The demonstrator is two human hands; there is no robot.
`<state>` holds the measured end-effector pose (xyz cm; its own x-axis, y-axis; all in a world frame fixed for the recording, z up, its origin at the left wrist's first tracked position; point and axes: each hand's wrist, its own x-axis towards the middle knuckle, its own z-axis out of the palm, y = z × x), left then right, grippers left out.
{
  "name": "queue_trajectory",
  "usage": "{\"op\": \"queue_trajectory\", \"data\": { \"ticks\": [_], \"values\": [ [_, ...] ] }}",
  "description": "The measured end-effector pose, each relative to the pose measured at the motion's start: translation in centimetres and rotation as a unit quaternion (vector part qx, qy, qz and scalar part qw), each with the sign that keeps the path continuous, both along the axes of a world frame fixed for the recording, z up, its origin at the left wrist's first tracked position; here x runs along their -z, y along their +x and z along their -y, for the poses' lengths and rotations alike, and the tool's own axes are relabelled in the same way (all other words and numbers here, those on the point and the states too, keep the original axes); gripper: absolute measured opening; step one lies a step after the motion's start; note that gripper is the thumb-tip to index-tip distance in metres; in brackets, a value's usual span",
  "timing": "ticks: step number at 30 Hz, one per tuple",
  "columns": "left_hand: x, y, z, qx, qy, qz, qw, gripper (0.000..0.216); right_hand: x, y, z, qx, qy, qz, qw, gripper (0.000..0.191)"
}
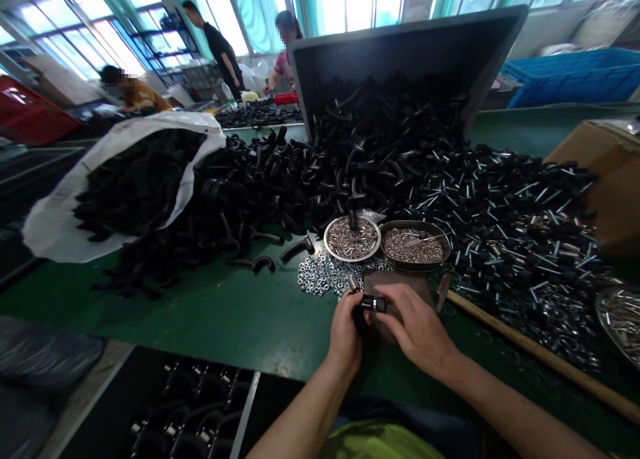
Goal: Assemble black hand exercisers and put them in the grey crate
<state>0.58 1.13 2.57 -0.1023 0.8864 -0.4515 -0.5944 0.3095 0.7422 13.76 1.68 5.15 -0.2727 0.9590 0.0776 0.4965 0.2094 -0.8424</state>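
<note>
Pinched between fingers of left hand (pixel 345 331) and right hand (pixel 419 329), above the bench's (pixel 240 319) near edge: black handle (pixel 373 304) with metal end. Likely hazard: slipping loose into scattered washers (pixel 320 275), or off that edge.

On the counter (pixel 225 319), a heap of handles (pixel 380 159) spills from a tipped bin (pixel 400 45) at the back. A bag (pixel 55 219) lies to its left and a cardboard box (pixel 605 172) to its right. Two dishes (pixel 352 238) sit side by side before the heap, with nuts (pixel 320 275) in front of the left one. Nearer, the left hand (pixel 345 329) and right hand (pixel 417 325) hold a small part (pixel 373 303) between them.
</note>
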Motion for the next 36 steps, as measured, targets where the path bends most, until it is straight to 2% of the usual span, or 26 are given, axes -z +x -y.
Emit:
{"op": "queue_trajectory", "data": {
  "ticks": [4,7,8,11,12,16,17,18,20,21,23,25,27,29,31,32,33,34,36],
  "values": [
    [0.4,0.0,-0.2,0.002,0.043,-0.033,0.999,0.017,-0.1,0.2,0.0,0.003,-0.055,0.012,0.998,0.032],
    [0.3,0.0,-0.2,0.001,0.069,-0.034,0.997,0.015,0.1,0.1,-0.2,0.022,0.045,0.008,0.999,0.033],
    [0.2,0.1,-0.2,0.009,0.077,-0.037,0.996,0.015,0.2,0.0,-0.2,0.029,0.043,-0.005,0.999,0.031],
    [-0.1,0.1,-0.2,0.036,0.091,-0.059,0.993,0.014,0.2,-0.1,-0.4,0.03,-0.122,-0.065,0.99,0.038],
    [-0.2,0.1,-0.3,0.033,0.09,-0.066,0.993,0.014,0.2,-0.1,-0.4,0.029,-0.152,-0.077,0.985,0.039],
    [-0.2,-0.1,-0.5,0.015,0.082,-0.083,0.993,0.014,-0.2,-0.4,-0.2,0.034,-0.08,-0.109,0.99,0.033],
    [-0.1,-0.2,-0.5,0.027,0.09,-0.102,0.99,0.014,-0.2,-0.6,-0.1,0.044,-0.111,-0.142,0.983,0.031],
    [-0.1,-0.2,-0.5,0.046,0.103,-0.132,0.985,0.015,-0.2,-0.9,-0.1,0.052,-0.173,-0.191,0.965,0.029],
    [-0.2,-0.3,-0.5,0.067,0.126,-0.218,0.965,0.016,0.1,-1.6,-0.2,0.071,-0.312,-0.308,0.896,0.028],
    [-0.3,-0.2,-0.4,0.062,0.131,-0.269,0.952,0.02,0.4,-1.9,-0.2,0.085,-0.357,-0.363,0.856,0.026],
    [-0.5,-0.2,-0.3,0.041,0.118,-0.365,0.923,0.04,0.9,-2.4,-0.2,0.116,-0.386,-0.442,0.801,0.024],
    [-0.6,-0.3,-0.3,0.052,0.088,-0.447,0.889,0.057,1.6,-2.5,-0.3,0.125,-0.384,-0.461,0.791,0.025],
    [-0.6,-0.6,-0.3,0.105,0.069,-0.509,0.852,0.061,2.1,-2.0,-0.9,0.08,-0.381,-0.4,0.83,0.026],
    [-0.5,-1.1,-0.5,0.163,0.069,-0.554,0.813,0.056,2.4,-1.0,-2.3,0.015,-0.333,-0.273,0.902,0.028],
    [-0.2,-1.5,-0.6,0.203,0.081,-0.598,0.771,0.054,2.4,-0.2,-4.7,-0.009,-0.201,-0.11,0.973,0.026],
    [0.0,-1.6,-0.7,0.218,0.09,-0.619,0.749,0.054,2.3,0.0,-6.2,0.0,-0.111,-0.025,0.993,0.023],
    [0.2,-1.6,-0.7,0.23,0.102,-0.638,0.727,0.054,2.1,0.0,-7.9,0.016,-0.018,0.063,0.998,0.02],
    [0.4,-1.6,-0.7,0.243,0.119,-0.656,0.705,0.054,1.9,-0.2,-9.6,0.031,0.062,0.154,0.986,0.019],
    [0.8,-1.3,-0.6,0.263,0.169,-0.683,0.66,0.052,1.7,-1.1,-12.8,0.039,0.118,0.226,0.966,0.018]
  ]
}}
